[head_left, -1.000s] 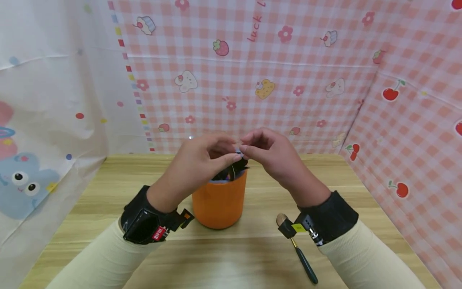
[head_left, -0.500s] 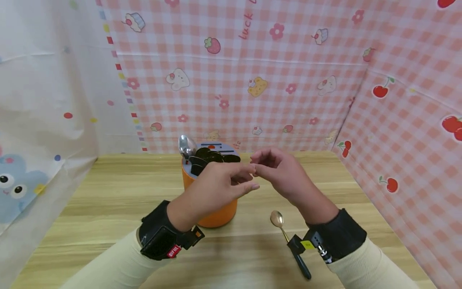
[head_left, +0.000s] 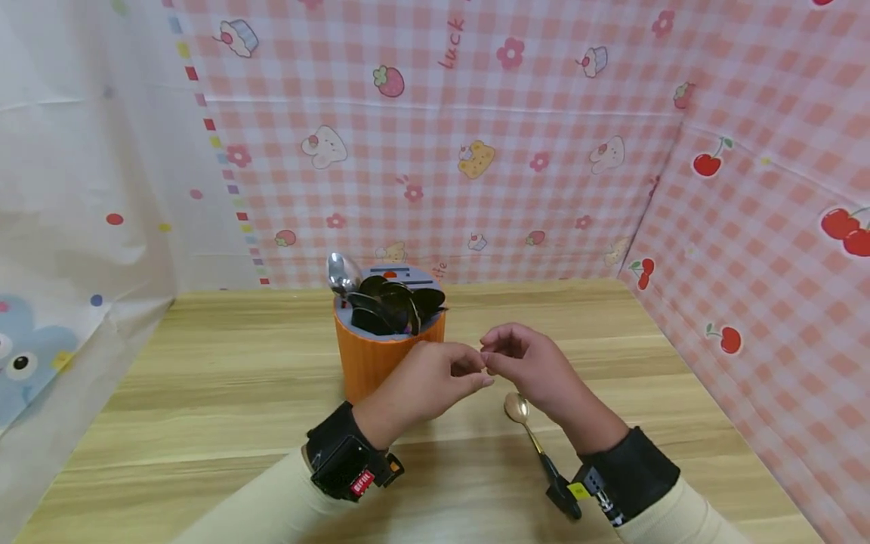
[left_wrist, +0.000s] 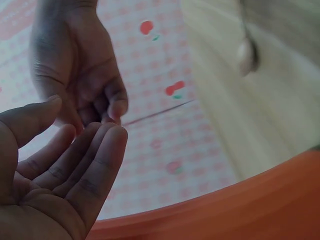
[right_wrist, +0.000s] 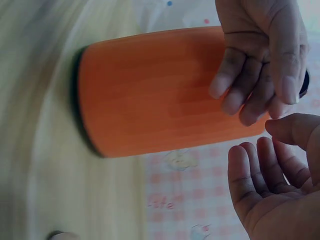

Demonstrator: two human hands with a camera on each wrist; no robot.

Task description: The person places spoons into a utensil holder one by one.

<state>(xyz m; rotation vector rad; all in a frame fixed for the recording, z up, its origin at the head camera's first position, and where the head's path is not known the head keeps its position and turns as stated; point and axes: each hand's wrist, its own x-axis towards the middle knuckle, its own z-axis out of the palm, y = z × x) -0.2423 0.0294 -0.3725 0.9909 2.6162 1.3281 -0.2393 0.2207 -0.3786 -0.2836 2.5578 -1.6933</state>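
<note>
In the head view my left hand point(head_left: 431, 381) is raised in front of an orange cylindrical holder point(head_left: 353, 363), its fingers relaxed and holding nothing. Fingertips almost meet those of my right hand point(head_left: 533, 366), which is also loosely bent and without anything in it. From the holder's grey slotted top rise several dark spoon heads point(head_left: 390, 302) and one shiny silver spoon point(head_left: 343, 273). Below my right hand lies a gold spoon point(head_left: 518, 409) with a dark handle on the table. Both wrist views show bare palms, and the holder's orange side point(right_wrist: 150, 95) fills much of the right one.
The light wood table point(head_left: 204, 393) backs onto a pink checked cloth point(head_left: 435, 151). Another checked cloth point(head_left: 761, 227) hangs at the right, and a white patterned one point(head_left: 88, 174) at the left. Each wrist wears a black strap point(head_left: 632, 483).
Both hands have come down and toward me from above the holder, which uncovers the spoons in its top. The head view has shifted slightly. The gold spoon still lies on the table.
</note>
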